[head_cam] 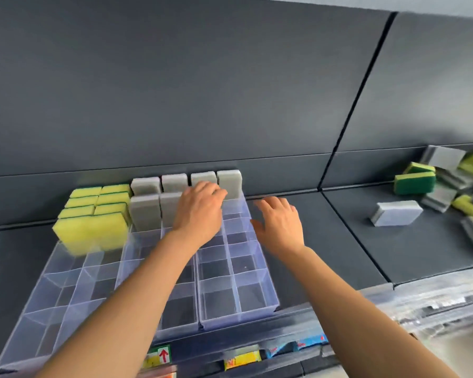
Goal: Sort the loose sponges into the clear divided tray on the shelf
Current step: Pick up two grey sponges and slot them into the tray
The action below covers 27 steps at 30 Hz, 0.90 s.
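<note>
You can read only one sign: a red arrow pointing up on a small white-and-green label, just below the front edge of the clear tray. The yellow label and the blue label below that same edge carry print too blurred to read.

the divided tray sits on the shelf, with standing sponges in its rear compartments. the left hand is over them and the right hand is at the tray's right edge. loose sponges lie far right.
</note>
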Each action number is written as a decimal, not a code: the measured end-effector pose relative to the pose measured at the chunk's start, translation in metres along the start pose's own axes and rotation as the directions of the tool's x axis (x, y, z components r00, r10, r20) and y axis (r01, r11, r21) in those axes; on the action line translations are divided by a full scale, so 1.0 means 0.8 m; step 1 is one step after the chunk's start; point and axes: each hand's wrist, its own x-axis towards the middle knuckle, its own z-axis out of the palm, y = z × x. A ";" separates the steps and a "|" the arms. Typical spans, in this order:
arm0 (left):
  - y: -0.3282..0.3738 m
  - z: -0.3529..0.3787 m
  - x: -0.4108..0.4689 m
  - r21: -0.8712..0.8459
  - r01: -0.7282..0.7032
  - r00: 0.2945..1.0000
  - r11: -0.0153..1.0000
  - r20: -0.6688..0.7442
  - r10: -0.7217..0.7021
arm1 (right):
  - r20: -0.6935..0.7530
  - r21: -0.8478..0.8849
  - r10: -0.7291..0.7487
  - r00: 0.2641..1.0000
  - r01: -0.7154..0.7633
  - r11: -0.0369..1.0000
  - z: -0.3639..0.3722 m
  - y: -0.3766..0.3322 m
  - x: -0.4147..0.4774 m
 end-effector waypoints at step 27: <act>0.467 0.142 0.171 -0.068 -0.300 0.942 0.951 0.133 0.307 | 0.028 -0.244 0.499 0.866 -0.479 0.843 -0.112 0.494 -0.143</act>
